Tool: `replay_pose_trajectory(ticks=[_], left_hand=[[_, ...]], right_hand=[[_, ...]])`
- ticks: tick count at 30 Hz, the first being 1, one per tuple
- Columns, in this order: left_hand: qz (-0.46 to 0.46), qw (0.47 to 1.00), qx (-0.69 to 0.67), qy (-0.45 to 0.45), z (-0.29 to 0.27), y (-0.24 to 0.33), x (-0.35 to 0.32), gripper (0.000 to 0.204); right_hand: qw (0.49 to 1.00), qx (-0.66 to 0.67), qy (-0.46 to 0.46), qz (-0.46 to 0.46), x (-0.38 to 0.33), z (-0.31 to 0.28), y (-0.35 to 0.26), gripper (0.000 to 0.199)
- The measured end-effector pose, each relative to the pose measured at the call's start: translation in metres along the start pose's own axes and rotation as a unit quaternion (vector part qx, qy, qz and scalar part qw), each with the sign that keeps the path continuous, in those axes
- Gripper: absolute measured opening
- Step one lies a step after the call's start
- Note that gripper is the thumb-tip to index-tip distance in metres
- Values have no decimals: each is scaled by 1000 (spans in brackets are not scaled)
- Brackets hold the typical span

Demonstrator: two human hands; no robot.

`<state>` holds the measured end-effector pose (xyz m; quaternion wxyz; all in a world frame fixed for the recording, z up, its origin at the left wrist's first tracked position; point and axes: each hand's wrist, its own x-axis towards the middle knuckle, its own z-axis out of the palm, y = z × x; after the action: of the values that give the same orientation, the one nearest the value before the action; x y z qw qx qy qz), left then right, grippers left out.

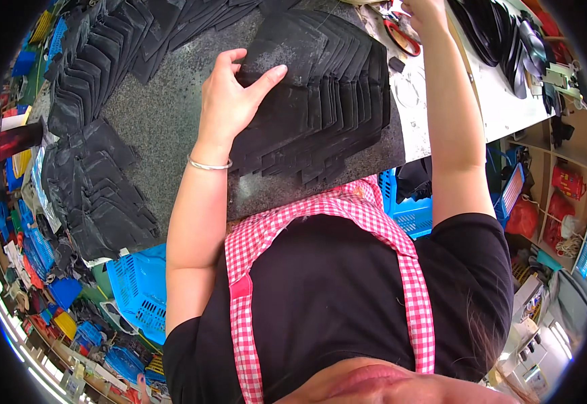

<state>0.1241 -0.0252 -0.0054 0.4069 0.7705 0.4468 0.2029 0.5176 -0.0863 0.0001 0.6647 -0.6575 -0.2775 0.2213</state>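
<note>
My left hand point(231, 94) rests at the left side of a fanned stack of flat black pieces point(286, 108). Its thumb lies on the top piece, with a gap between thumb and fingers, so the hand is open. The stack's right part shows many overlapping edges with folds. At the top edge of the picture, my right hand point(425, 12) is partly cut off, its visible fingers curled closed. Whatever it grips, if anything, cannot be made out. Just below it lie scissors with red handles point(401, 37).
More overlapping black pieces point(94, 81) line the left side of the dark speckled board point(165, 101). On the white table at right are a small black block point(396, 64) and long black strips point(488, 37). Blue baskets point(138, 289) stand below; shelves point(542, 168) hold red bags.
</note>
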Motion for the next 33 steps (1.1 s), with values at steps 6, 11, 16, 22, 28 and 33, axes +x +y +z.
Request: replay_pose_trajectory(ticks=[6,11,16,22,28,33], left_hand=[[-2,1000,16,-10,-2,3,5,88],[28,998,64,-8,-6,10,2,84],[28,997,76,7,-7,16,0,84],[48,997,64,12,-4,9,-3,81],[51,996,73,17,-4,9,-3,79],[76,993,85,32,-5,6,-5,80]], right_hand=[[972,87,-175,127,-83,-4,-36,16],[914,-344,-145,-157,-123,45,-56,29],[853,-448,-188,-193,-151,55,-87,23],[759,-282,-401,-429,-235,47,-80,31],[697,-364,-355,-507,-244,53,-80,26],[837,-417,-171,-311,-204,66,-79,15]])
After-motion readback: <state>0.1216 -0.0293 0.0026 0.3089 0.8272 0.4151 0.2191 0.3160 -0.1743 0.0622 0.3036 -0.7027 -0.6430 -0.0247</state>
